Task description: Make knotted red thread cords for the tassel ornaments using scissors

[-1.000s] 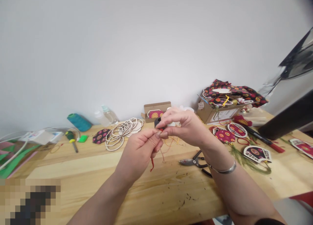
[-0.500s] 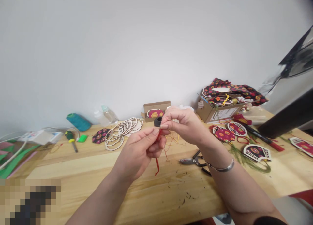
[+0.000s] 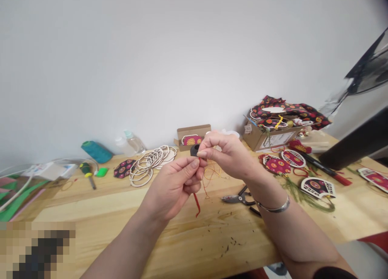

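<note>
Over the middle of the table, my left hand [image 3: 177,182] is closed, thumb and fingers pinching a red cord [image 3: 197,205]. The cord's loose end hangs below the fingers. My right hand [image 3: 227,154], with a silver bangle on the wrist, pinches thumb against fingertips just above the left thumb. What lies between those fingertips is too small to make out. A bit of red shows between the two hands. Behind them stands a small black ring-shaped object [image 3: 194,150], partly hidden. Thin red and yellow threads [image 3: 214,173] lie on the table beyond.
Pruning shears [image 3: 238,199] lie beside my right forearm. Wooden cut-out frames [image 3: 148,164], a screwdriver [image 3: 87,175] and a teal thread spool [image 3: 96,151] are leftward. Rightward are fabric-covered ornaments [image 3: 318,187], a red-tipped black pen [image 3: 327,168] and a full cardboard box [image 3: 268,137].
My right fingertips have shifted slightly up and left, a little apart from the left thumb. The hanging cord end has swung slightly right.
</note>
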`<state>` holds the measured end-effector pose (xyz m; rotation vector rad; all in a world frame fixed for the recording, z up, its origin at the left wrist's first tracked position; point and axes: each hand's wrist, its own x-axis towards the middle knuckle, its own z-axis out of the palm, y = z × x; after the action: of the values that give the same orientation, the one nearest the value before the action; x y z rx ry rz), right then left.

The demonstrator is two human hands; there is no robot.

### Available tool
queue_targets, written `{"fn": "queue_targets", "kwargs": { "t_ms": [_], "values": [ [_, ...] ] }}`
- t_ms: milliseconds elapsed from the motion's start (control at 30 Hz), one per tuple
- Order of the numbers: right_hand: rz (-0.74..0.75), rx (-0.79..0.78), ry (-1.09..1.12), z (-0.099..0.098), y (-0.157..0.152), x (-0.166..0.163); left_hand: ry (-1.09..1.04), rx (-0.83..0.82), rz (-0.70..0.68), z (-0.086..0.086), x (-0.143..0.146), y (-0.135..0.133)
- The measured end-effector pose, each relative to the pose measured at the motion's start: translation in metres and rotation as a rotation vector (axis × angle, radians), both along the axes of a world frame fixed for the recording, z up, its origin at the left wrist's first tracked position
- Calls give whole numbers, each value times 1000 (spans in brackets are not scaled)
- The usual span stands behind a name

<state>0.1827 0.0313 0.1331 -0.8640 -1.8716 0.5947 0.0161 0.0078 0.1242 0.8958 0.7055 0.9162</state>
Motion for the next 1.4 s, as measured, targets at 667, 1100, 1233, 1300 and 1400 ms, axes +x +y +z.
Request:
{"fn": "queue_targets", "kwargs": {
  "t_ms": [667, 1100, 1233, 1300, 1400],
  "values": [
    [358, -357, 422, -17, 1, -19, 135, 461, 398, -7, -1, 2],
    [314, -363, 323, -16, -1, -21, 18, 446, 431, -7, -3, 7],
    [325, -390, 296, -16, 2, -19, -73, 407, 417, -4, -5, 8],
    [332, -432, 290, -20, 6, -17, -120, 405, 424, -1, -7, 9],
    [347, -477, 291, -25, 12, -15, -188, 412, 447, 2, -11, 10]
  ]
}}
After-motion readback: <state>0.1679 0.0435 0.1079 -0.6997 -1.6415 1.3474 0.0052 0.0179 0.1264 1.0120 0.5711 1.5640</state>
